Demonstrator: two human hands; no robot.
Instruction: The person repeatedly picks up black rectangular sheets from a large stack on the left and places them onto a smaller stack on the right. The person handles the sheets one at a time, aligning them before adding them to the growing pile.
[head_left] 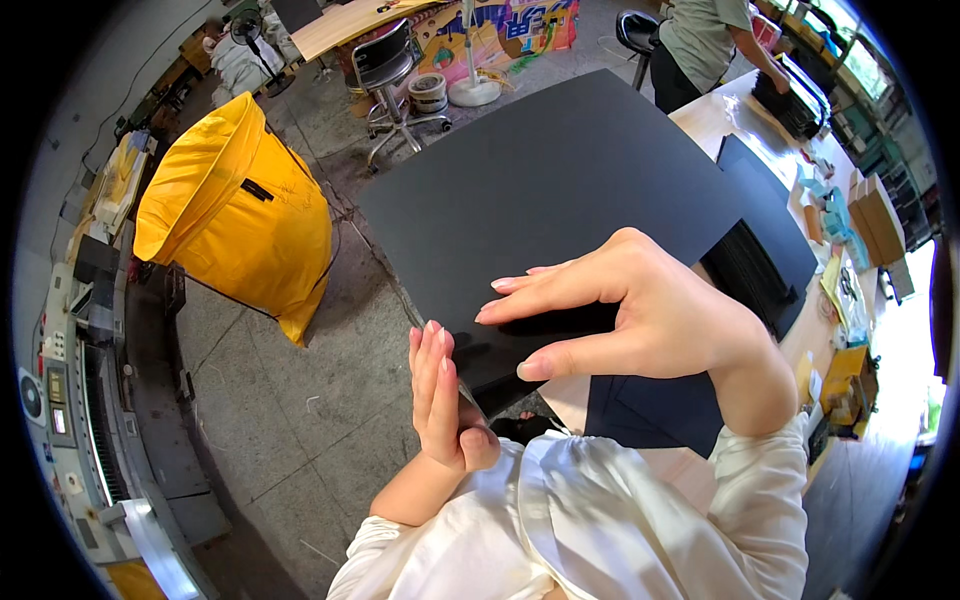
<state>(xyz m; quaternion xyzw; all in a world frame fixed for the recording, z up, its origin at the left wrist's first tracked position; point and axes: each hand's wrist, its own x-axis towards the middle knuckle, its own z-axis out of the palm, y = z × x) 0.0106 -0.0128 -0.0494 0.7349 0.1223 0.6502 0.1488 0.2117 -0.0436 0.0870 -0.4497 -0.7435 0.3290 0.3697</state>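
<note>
A large flat black sheet (530,170) lies in front of me, and whether it is one sheet or a stack I cannot tell. My left hand (443,405) stands upright at its near left edge. The fingers there are straight, close together and seem to touch the edge, with nothing visible in the grasp. Over the sheet's near part is my right hand (650,310), its fingers and thumb spread and holding nothing. Whether the fingertips touch the surface is unclear. Dark navy sheets (650,408) lie below my right wrist, partly covered by my arm.
A fanned black stack (748,272) lies right of the sheet, on a wooden table (690,465). A big yellow sack (250,210) stands on the floor at left, near a machine (60,400). Another person (695,50) handles a black item (795,100) at the far right.
</note>
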